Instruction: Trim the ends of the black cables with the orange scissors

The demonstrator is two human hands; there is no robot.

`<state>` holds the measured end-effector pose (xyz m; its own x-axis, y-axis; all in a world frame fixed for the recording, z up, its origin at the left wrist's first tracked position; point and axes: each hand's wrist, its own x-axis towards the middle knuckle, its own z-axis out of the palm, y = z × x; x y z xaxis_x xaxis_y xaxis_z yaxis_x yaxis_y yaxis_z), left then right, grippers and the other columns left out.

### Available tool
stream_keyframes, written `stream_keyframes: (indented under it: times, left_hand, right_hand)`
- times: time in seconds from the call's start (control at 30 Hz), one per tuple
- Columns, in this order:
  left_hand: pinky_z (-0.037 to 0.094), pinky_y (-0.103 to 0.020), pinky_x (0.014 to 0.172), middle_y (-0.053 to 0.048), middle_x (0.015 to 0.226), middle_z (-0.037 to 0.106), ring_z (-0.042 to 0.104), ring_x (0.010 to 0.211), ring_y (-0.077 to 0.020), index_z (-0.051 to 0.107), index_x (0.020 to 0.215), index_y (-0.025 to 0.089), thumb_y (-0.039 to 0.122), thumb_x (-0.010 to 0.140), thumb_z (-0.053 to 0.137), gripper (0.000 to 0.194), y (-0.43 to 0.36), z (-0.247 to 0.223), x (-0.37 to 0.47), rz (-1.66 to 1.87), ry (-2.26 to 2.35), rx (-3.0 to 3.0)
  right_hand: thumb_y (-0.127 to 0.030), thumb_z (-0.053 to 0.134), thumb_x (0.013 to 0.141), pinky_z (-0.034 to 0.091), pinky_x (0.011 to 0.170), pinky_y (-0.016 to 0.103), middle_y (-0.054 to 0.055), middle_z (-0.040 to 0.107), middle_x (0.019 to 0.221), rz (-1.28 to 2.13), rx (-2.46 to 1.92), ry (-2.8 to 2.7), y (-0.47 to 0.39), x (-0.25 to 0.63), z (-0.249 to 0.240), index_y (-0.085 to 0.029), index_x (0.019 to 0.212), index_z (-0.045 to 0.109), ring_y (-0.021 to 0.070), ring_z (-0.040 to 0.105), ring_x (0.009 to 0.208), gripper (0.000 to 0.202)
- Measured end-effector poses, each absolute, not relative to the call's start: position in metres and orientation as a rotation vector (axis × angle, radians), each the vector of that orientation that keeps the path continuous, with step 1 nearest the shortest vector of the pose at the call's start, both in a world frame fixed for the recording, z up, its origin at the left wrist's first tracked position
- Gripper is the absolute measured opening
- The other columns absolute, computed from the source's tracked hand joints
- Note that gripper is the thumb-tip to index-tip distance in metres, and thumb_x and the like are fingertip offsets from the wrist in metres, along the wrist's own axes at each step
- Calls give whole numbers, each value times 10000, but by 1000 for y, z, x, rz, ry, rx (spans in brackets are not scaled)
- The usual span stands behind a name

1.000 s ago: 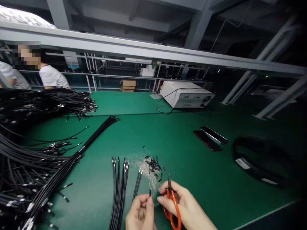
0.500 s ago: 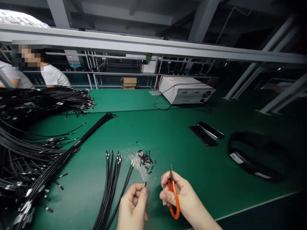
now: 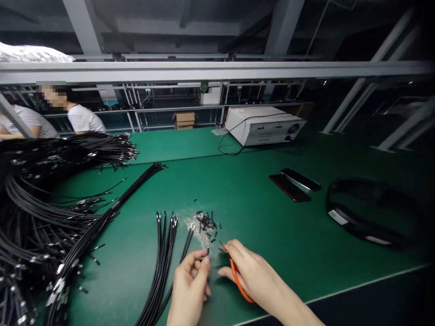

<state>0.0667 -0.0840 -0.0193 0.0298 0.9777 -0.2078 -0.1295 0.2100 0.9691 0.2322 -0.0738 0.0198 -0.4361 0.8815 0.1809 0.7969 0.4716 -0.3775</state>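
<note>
From my end, I have the left hand [image 3: 190, 280] pinched on a thin black cable [image 3: 208, 250], its tip poking out, and the right hand [image 3: 252, 268], apart from it, wrapped around orange-handled scissors [image 3: 241, 286], with short black pieces [image 3: 205, 221] on the tabletop [image 3: 244, 199] just beyond the left hand.

You face a green workbench [image 3: 244, 194] in a dim, industrial-looking hall.
Its surface stretches ahead of you, crossed by a seam toward the far side, with a pale edge at near right. A pale metal rail [image 3: 204, 71] spans your view from left to right above it, and slanting posts [image 3: 349, 99] stand at right. Beyond, you see metal racks [image 3: 163, 108] and a cardboard box [image 3: 185, 119]. Thick columns [image 3: 83, 27] rise toward a beamed ceiling [image 3: 146, 22]; far right sinks into shadow.
</note>
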Motion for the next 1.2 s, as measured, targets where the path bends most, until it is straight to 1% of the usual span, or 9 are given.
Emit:
stream_keyframes:
  times: [0.07, 0.17, 0.27, 0.4, 0.67, 0.8, 0.93, 1.1, 1.2]
  left_hand:
    - [274, -131, 294, 67, 509, 472, 405, 318, -34, 554, 964, 101, 531, 735, 577, 487, -82, -21, 66, 1099, 1184, 949]
    - [263, -132, 275, 40, 557, 522, 416, 306, -28, 565, 917, 99, 538, 721, 588, 482, -79, -22, 64, 1084, 1168, 934]
    - [261, -127, 270, 31, 561, 541, 408, 295, -20, 578, 884, 94, 523, 726, 593, 457, -79, -20, 64, 1070, 1144, 928]
    - [249, -119, 271, 28, 557, 548, 398, 296, -12, 589, 864, 91, 496, 737, 597, 425, -79, -17, 63, 1087, 1126, 908]
    - [254, -134, 270, 26, 540, 549, 406, 294, -28, 605, 818, 98, 529, 686, 630, 451, -77, -15, 63, 1091, 1137, 864]
    - [263, -136, 280, 24, 556, 554, 408, 306, -28, 614, 858, 99, 527, 678, 638, 465, -77, -13, 62, 1090, 1145, 865]
    - [259, -136, 286, 21, 572, 549, 407, 317, -27, 612, 888, 91, 517, 694, 629, 468, -76, -12, 63, 1079, 1153, 884]
    - [251, -140, 292, 19, 586, 548, 406, 325, -28, 609, 918, 87, 517, 695, 626, 485, -76, -15, 65, 1072, 1173, 878]
    - [245, -143, 297, 24, 577, 542, 403, 328, -31, 615, 912, 89, 522, 682, 635, 491, -76, -15, 67, 1084, 1175, 878]
  right_hand:
    - [-243, 450, 879, 442, 594, 276, 54, 545, 857, 123, -1427, -2506, -70, 231, 16, -179, 934, 511, 178, 576, 706, 103]
    - [-178, 400, 885, 390, 521, 268, 31, 537, 772, -133, -1425, -2612, -67, 227, 13, -185, 814, 496, 164, 554, 611, 119]
    - [-163, 394, 886, 344, 492, 258, 21, 535, 750, -246, -1374, -2658, -64, 224, 11, -187, 814, 484, 150, 543, 579, 119]
    - [-139, 376, 887, 318, 490, 261, 14, 531, 731, -281, -1348, -2695, -60, 221, 10, -191, 797, 478, 142, 540, 572, 145]
    - [-161, 366, 901, 218, 443, 266, 6, 537, 725, -270, -1361, -2727, -56, 221, 16, -187, 788, 477, 113, 525, 517, 160]
    - [-187, 362, 908, 168, 430, 276, 2, 545, 717, -251, -1359, -2728, -54, 223, 19, -184, 781, 474, 102, 528, 484, 169]
    - [-193, 385, 901, 134, 431, 281, 3, 552, 719, -304, -1388, -2763, -54, 223, 22, -189, 782, 468, 113, 536, 475, 145]
    - [-193, 393, 894, 117, 422, 293, 6, 562, 716, -383, -1427, -2808, -55, 222, 24, -184, 781, 470, 122, 547, 450, 137]
    - [-194, 409, 886, 141, 418, 286, 4, 570, 705, -391, -1461, -2826, -55, 221, 23, -182, 784, 484, 117, 538, 420, 128]
